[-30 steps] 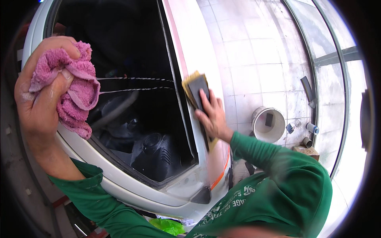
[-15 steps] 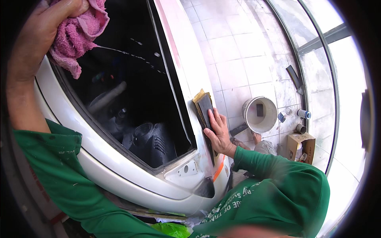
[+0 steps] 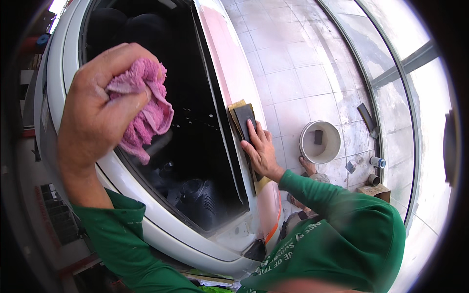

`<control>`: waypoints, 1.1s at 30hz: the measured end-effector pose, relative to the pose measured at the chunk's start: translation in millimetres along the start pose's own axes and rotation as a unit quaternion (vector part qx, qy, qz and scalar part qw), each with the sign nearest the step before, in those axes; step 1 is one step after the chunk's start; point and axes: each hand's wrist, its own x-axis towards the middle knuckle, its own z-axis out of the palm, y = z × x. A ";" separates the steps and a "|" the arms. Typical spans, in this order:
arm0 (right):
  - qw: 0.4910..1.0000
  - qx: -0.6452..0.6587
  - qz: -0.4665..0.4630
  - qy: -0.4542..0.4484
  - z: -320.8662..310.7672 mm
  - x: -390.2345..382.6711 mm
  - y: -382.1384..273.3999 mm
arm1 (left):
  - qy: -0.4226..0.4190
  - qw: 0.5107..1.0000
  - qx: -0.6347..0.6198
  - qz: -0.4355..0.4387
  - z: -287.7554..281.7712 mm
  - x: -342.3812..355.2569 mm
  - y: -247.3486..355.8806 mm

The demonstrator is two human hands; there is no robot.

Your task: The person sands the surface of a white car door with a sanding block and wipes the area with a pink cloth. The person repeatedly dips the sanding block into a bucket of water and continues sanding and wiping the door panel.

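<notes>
My left hand is closed round a bunched pink cloth, held over the dark side window of a white car. Pressed along the narrow body panel beside the glass, which has pink patches, is a long dark sanding block with yellowish paper showing at its edges. My right hand grips it, fingers on its top and thumb against it. Orange tape runs along the panel's lower part. Streaks and droplets mark the window.
Right of the car, on a tiled floor, stand a white bucket, a can, a short cylinder and a cardboard box. A dark strip lies near the glass partition. My feet show beside the car.
Since half a second ago, my left hand and cloth have moved rightward and down across the window. My right hand and the block have shifted a little up along the panel.
</notes>
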 end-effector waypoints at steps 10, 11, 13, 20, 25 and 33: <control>0.975 -0.154 -0.129 0.096 6.5 405.9 14.6 | 0.023 0.999 -0.002 -0.049 -12.0 12.3 13.4; 0.979 -0.145 -0.111 0.090 9.6 411.6 13.2 | 0.023 0.998 0.004 -0.064 -11.8 12.7 7.3; 0.970 -0.147 -0.183 0.059 20.0 341.5 18.0 | 0.024 0.993 -0.003 -0.116 -6.6 4.1 3.9; 0.992 0.021 -0.096 -0.074 -5.6 101.5 9.7 | 0.011 0.983 -0.017 -0.184 -8.9 -4.7 14.2; 0.969 -0.147 -0.190 0.055 6.1 391.8 25.1 | 0.003 0.985 -0.015 -0.173 -11.5 18.6 16.4; 0.997 0.003 -0.071 0.014 21.6 198.2 0.7 | 0.014 0.983 -0.037 -0.180 -10.0 -7.3 5.4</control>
